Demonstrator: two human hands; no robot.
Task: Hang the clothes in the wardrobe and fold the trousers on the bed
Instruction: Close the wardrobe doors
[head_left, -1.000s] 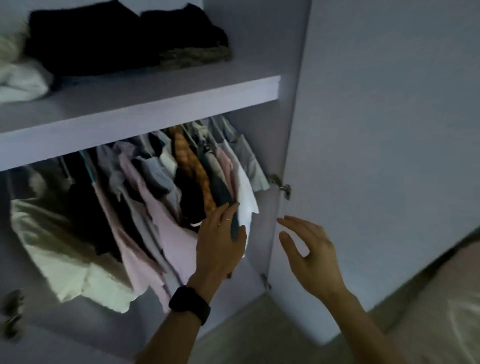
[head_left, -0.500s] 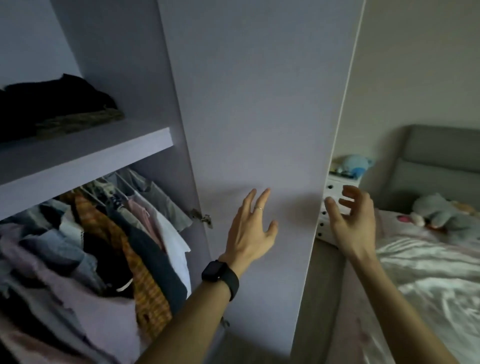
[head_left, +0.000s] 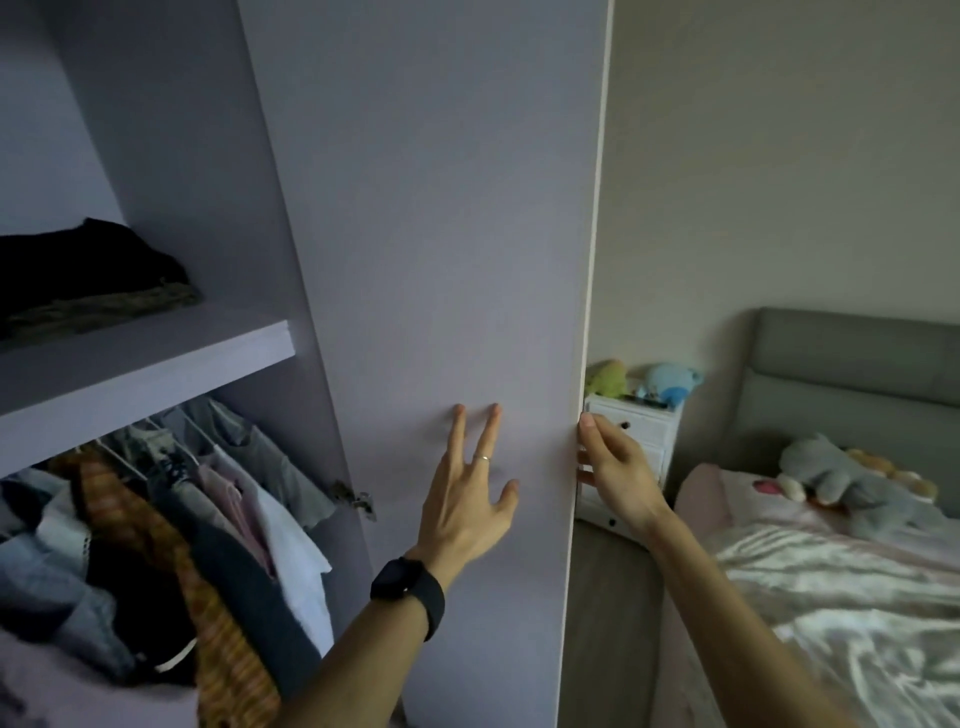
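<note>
Against the wardrobe door (head_left: 441, 208) the left hand (head_left: 462, 509) spreads straight fingers (head_left: 488, 431) flat; the right hand (head_left: 618, 483) pinches its edge.

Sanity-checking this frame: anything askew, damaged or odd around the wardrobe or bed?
Nothing damaged or spilled. Only untidiness: the hanging clothes are crammed together and bunched, and the bed sheet is rumpled. The wardrobe door stands open, left hand flat on it, right hand gripping its edge.

Right hand (head_left: 618, 478) now gripping wardrobe door (head_left: 441, 260) edge.
</note>
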